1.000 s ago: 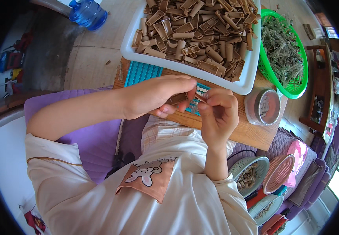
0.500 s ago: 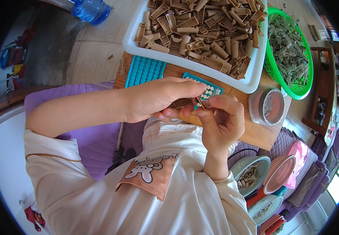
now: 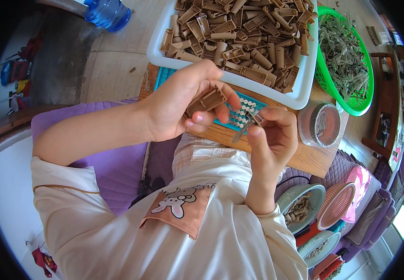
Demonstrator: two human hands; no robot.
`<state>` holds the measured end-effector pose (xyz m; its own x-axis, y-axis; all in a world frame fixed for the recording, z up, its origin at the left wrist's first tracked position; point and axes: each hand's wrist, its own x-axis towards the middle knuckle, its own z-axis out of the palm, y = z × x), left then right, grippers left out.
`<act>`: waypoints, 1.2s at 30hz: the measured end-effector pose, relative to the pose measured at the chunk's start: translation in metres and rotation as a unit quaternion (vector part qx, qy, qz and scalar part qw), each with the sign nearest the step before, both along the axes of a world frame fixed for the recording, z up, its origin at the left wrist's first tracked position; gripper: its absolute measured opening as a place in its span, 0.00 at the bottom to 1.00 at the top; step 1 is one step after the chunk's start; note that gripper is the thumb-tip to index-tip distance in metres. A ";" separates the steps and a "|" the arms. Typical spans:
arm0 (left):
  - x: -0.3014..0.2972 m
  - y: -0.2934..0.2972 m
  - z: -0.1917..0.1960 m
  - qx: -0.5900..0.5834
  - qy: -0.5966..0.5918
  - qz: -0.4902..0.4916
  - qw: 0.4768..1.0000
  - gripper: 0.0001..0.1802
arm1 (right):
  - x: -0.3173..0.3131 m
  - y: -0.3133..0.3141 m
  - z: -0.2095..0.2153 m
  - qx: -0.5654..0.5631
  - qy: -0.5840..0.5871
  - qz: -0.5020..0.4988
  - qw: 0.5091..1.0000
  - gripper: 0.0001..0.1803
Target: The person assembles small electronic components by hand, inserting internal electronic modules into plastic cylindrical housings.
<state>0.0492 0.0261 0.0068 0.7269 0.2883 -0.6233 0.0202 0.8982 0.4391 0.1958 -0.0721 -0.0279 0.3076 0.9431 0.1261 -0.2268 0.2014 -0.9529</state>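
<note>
My left hand (image 3: 183, 98) holds a brown plastic half-round housing (image 3: 205, 103), its hollow side with inner ribs facing up. The fingers curl round its sides. To its right, and apart from it, my right hand (image 3: 274, 142) pinches a thin, greyish, see-through part (image 3: 245, 128) between thumb and forefinger; its exact kind is unclear. Below both hands lies a teal tray (image 3: 232, 109), partly hidden, with rows of small round whitish pieces. A large white tub (image 3: 232, 73) heaped with similar brown housings (image 3: 244, 42) stands just beyond.
A green basket (image 3: 320, 70) of see-through parts sits right of the tub. A round clear container (image 3: 307, 123) stands on the wooden table (image 3: 300, 156). Lower right are a grey-green basket (image 3: 321, 198) and a pink basket (image 3: 344, 200). A blue water bottle (image 3: 108, 14) is far left.
My hands have moved apart: the left rose with the brown housing and turned its hollow side into view. My right hand shifted slightly right, and the see-through part now shows in its fingers.
</note>
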 end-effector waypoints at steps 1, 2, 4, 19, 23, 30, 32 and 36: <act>-0.001 0.000 0.002 0.001 0.000 -0.001 1.000 0.22 | 0.000 0.000 0.003 0.001 0.000 -0.001 1.000 0.12; -0.002 0.001 0.004 0.025 -0.019 0.005 0.999 0.21 | 0.000 0.000 0.006 0.003 0.005 -0.007 1.000 0.12; 0.000 -0.001 0.007 0.049 -0.038 0.010 0.998 0.19 | -0.001 0.000 0.009 0.005 0.009 -0.015 1.000 0.12; -0.001 -0.033 0.017 0.439 -0.067 0.022 0.896 0.18 | -0.033 -0.004 0.009 0.122 -0.059 -0.132 0.982 0.11; -0.003 -0.034 0.018 0.495 -0.066 0.018 0.866 0.18 | -0.033 -0.004 0.008 0.180 -0.116 -0.129 0.968 0.15; -0.006 -0.036 0.024 0.497 -0.032 -0.034 0.867 0.18 | -0.034 -0.008 0.008 0.197 -0.122 -0.105 0.967 0.09; -0.006 -0.036 0.024 0.483 -0.038 -0.027 0.874 0.17 | -0.035 -0.009 0.007 0.187 -0.177 -0.122 0.959 0.09; -0.006 -0.038 0.019 0.481 -0.050 0.014 0.875 0.20 | -0.035 -0.006 0.010 0.142 -0.257 -0.111 0.949 0.10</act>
